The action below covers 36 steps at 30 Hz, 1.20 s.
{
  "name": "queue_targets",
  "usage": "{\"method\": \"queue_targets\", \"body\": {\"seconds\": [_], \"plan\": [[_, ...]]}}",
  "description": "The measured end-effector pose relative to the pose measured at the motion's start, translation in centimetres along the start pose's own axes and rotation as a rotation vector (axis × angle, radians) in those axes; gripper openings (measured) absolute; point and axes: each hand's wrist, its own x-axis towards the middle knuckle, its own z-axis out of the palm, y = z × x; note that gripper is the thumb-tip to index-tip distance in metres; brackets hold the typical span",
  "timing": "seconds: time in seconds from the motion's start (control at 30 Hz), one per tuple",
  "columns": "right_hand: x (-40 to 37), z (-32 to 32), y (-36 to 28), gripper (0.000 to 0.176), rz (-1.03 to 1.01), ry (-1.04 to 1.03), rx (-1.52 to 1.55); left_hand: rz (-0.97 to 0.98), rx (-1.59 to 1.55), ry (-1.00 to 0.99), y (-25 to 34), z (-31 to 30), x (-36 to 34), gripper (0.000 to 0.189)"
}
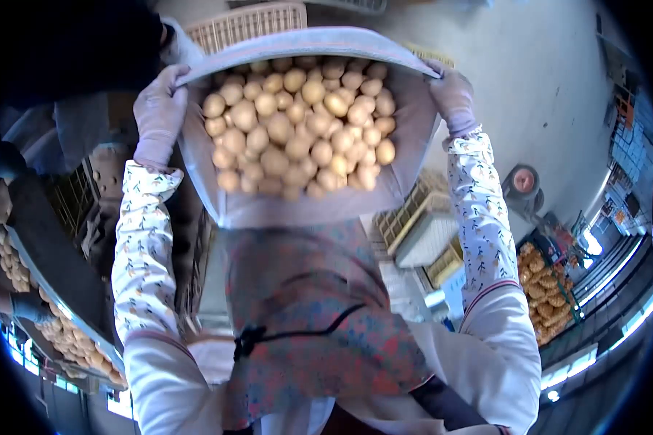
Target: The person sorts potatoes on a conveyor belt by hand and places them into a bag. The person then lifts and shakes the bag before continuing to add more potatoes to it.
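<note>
Left hand (159,109) and right hand (453,96), gloved, both grips clenched on rim of open sack (290,216); potatoes (297,130) piled inside.

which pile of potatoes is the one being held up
The middle pile, in the pale container that the left hand and right hand grip by its rim; the left-side pile and right-side pile are away from both hands.
</note>
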Motion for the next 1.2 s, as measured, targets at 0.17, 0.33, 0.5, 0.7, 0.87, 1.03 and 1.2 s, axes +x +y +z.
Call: {"method": "queue_targets", "body": {"seconds": [0.17, 0.33, 0.5, 0.7, 0.87, 1.03, 1.2], "plan": [[3.8, 1.0, -0.7, 0.031, 0.100, -0.013, -0.059, -0.161, 0.107, 0.030, 1.6, 1.7, 2.9, 0.029], [3.4, 0.7, -0.8, 0.031, 0.123, 0.008, -0.048, -0.174, 0.106, 0.031, 2.2, 1.9, 2.7, 0.027], [3.3, 1.0, -0.3, 0.031, 0.089, 0.041, -0.032, -0.191, 0.074, 0.016, 2.0, 1.8, 2.9, 0.027], [3.2, 1.1, -0.9, 0.037, 0.089, 0.068, 0.020, -0.173, 0.069, 0.040, 1.5, 2.1, 3.1, 0.026], [-0.2, 3.2, -4.8, 0.064, -0.194, 0.583, -0.137, -0.175, 0.047, 0.042, 1.5, 2.0, 3.4, 0.026], [-6.3, 9.7, -16.1, 0.052, -0.574, 0.354, 0.067, -0.182, 0.031, 0.044, 1.7, 2.1, 2.8, 0.026], [-6.9, 15.3, -16.0, 0.045, -0.452, 0.118, 0.050, -0.182, -0.002, 0.036, 1.7, 2.0, 2.9, 0.026]]}}
